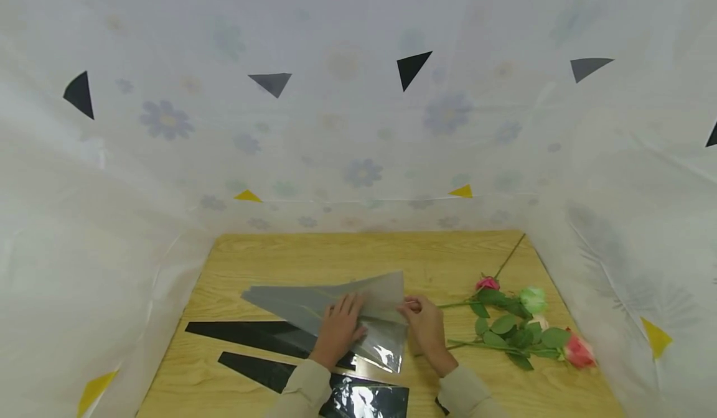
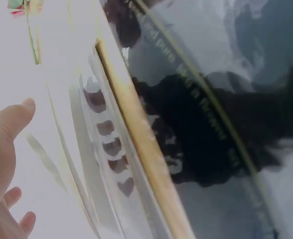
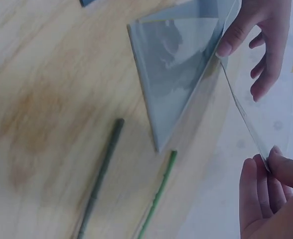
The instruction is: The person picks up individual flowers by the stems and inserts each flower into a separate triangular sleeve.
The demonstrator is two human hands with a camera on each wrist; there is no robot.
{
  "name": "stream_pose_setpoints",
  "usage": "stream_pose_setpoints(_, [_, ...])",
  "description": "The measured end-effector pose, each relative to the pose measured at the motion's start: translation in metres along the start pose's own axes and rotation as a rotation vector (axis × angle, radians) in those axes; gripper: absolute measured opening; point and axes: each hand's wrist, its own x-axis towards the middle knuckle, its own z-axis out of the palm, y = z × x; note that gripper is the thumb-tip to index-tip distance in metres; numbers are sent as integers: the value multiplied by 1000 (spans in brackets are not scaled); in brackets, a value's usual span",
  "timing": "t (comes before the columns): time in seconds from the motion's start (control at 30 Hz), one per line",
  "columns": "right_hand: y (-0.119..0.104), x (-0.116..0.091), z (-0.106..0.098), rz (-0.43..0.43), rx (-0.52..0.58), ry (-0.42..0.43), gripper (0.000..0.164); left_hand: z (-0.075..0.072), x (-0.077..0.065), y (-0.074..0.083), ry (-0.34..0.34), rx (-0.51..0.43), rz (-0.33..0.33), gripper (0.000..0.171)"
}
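A clear greyish flower sleeve (image 1: 280, 297), tapered to the left, lies across the middle of the table, partly over a black sleeve. My left hand (image 1: 338, 325) rests on it with fairly straight fingers. At its wide right end, my right hand (image 1: 424, 325) pinches the raised film edge between thumb and fingers. In the right wrist view, the pinched film (image 3: 246, 122) stands lifted from the lower layer (image 3: 171, 69), and the left thumb touches its side. In the left wrist view, the left thumb and fingertips show beside the film.
Two black tapered sleeves (image 1: 235, 331) (image 1: 257, 371) lie nearer the front; one carries gold lettering (image 2: 206, 107). At the right lie several roses: red-pink (image 1: 579, 351), pale green (image 1: 533, 300) and magenta (image 1: 487, 283). Their stem ends (image 3: 159, 194) point toward the sleeve. White curtains (image 1: 364, 125) surround the table.
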Motion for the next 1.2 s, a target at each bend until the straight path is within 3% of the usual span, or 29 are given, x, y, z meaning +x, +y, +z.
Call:
stream_pose_setpoints(0.23, [-12, -3, -7, -162, -12, -9, 26, -5, 8, -6, 41, -68, -8, 103])
stream_pose_setpoints(0.67, [-29, -19, -23, -368, 20, -95, 23, -11, 15, -11, -42, -18, -18, 117])
stream_pose_setpoints(0.9, [-29, -19, -33, -380, 41, -147, 21, -16, 17, -12, -32, -52, -22, 117])
stream_pose_setpoints(1.2, [-25, -14, -46, -295, 175, -173, 20, -17, 14, -11, 80, -36, 13, 107])
